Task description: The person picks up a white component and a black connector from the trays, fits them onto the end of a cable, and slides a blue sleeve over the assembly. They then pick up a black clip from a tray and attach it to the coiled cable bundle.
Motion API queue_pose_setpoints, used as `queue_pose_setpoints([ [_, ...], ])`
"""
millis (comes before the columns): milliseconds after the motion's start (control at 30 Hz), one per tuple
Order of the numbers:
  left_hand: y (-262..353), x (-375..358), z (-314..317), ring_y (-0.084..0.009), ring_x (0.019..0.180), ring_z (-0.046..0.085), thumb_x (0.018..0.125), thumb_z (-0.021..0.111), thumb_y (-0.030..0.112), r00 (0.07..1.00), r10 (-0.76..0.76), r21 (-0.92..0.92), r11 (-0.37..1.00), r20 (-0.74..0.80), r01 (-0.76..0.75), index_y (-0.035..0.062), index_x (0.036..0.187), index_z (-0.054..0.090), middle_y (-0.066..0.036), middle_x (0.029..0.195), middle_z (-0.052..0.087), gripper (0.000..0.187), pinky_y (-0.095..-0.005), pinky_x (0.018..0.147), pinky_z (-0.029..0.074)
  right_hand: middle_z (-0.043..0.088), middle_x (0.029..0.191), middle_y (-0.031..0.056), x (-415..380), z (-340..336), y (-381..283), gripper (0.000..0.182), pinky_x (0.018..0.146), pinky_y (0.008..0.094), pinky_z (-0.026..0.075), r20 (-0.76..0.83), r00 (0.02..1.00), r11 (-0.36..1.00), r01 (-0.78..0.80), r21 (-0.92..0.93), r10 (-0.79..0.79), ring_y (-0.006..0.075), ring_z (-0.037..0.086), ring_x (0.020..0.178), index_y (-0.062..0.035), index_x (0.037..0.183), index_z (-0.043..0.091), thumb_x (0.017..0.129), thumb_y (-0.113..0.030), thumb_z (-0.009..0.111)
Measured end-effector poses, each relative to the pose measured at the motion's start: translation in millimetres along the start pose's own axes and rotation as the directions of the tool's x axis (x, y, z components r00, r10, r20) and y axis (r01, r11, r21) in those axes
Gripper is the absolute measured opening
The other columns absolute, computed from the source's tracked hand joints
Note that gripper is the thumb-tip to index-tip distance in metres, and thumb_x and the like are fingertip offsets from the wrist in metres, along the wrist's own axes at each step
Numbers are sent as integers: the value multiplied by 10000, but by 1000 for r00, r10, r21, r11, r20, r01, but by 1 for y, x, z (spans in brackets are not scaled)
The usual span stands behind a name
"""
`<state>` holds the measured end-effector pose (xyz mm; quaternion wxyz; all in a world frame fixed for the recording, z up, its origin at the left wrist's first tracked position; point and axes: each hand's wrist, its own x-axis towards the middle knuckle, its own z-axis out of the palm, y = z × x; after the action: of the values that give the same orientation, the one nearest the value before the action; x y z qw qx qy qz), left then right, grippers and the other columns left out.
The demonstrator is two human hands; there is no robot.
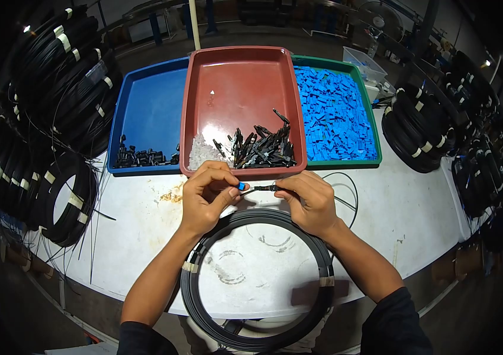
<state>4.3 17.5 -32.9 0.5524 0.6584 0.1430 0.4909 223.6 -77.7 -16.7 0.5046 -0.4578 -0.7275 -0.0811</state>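
My left hand [207, 195] pinches a small blue connector piece [241, 186] between thumb and fingers. My right hand [310, 201] grips a thin black cable end with a black boot [266, 187], its tip pointing at the blue piece, nearly touching it. Both hands hover just in front of the red tray [242, 77]. A large black cable coil [257, 278], taped in places, lies on the white table under my wrists.
The red tray holds black boots [263, 148] and clear pieces [204, 155]. A blue tray [151, 109] at left holds black parts. A green tray [334, 112] at right is full of blue parts. Stacked black cable coils [56, 83] stand at left, with more coils [417, 130] at right.
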Motion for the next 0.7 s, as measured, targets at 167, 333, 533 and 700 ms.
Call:
queue_pose_setpoints([
  [167, -1, 0, -1, -204, 985, 716, 896, 678, -93, 1000, 3, 20, 1000, 2, -3, -45, 1049, 640, -113, 1136, 575, 165, -280, 831, 622, 680, 778, 112, 1, 0, -1, 167, 649, 388, 503, 2, 1000, 1000, 1, 2, -1, 293, 643, 696, -6, 886, 702, 747, 5, 794],
  [333, 3, -1, 4, -232, 1015, 725, 877, 714, -92, 1000, 14, 132, 991, 9, -15, 11, 1265, 529, -131, 1095, 648, 442, -292, 873, 601, 682, 778, 112, 1, 0, -1, 162, 648, 386, 503, -11, 1000, 1000, 10, -3, -10, 293, 642, 694, -6, 884, 702, 751, -1, 796],
  [533, 4, 0, 2, -216, 1000, 728, 817, 805, -55, 999, 51, 215, 975, 5, -51, 93, 1385, 401, -119, 983, 715, 712, -318, 878, 575, 683, 778, 115, 1, 0, 0, 161, 641, 387, 492, -19, 1000, 1000, 23, -10, -23, 295, 640, 690, -6, 881, 704, 747, 7, 790],
  [700, 3, 0, 0, -205, 965, 729, 800, 830, -33, 996, 87, 247, 965, 0, -84, 98, 1390, 391, -117, 953, 740, 747, -308, 843, 554, 687, 781, 113, 1, -1, 1, 168, 641, 388, 486, -31, 999, 999, 19, -29, -20, 294, 641, 694, -8, 878, 705, 734, 11, 790],
])
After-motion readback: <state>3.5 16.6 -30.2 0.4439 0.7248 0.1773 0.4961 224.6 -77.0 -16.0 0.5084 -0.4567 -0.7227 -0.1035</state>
